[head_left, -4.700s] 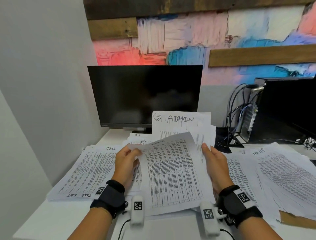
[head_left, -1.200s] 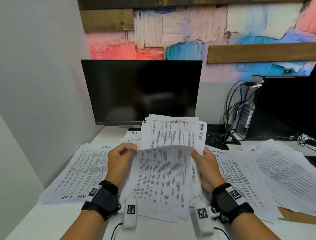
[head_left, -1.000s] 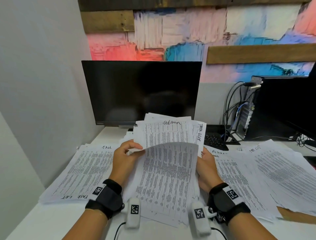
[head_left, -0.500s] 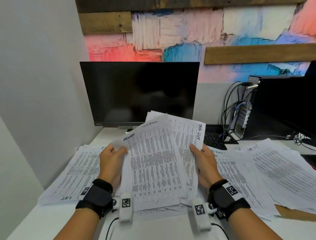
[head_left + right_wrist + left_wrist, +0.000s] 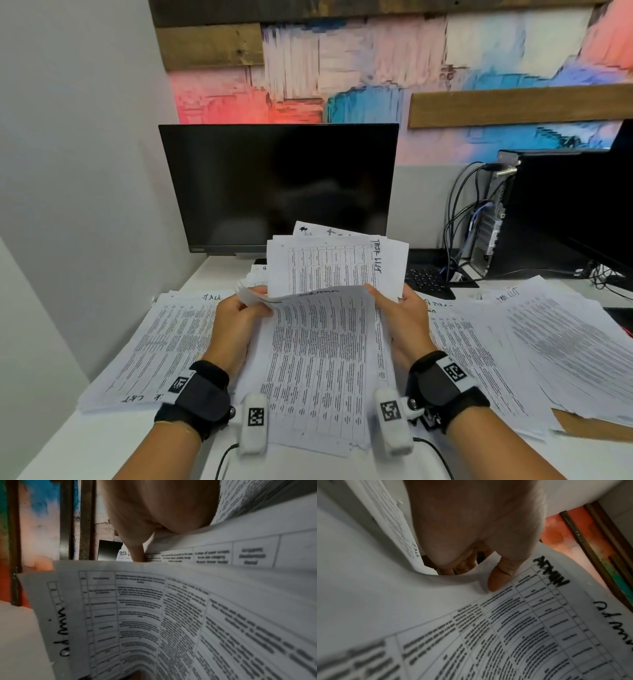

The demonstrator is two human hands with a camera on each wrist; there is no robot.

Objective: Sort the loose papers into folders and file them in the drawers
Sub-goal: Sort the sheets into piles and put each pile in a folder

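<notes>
Papers [image 5: 325, 359] marked "ADMIN" and "TASK LIST" are held up in front of the monitor [image 5: 277, 185], left hand [image 5: 236, 329] and right hand [image 5: 404, 325] pinching their edges. More printed piles [image 5: 154, 346] cover the table [image 5: 85, 442] either side of it.

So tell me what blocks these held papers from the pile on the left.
Nothing visible does. The left hand and right hand hold the bent papers above the desk; the left pile lies open beside them, nothing on top.
</notes>
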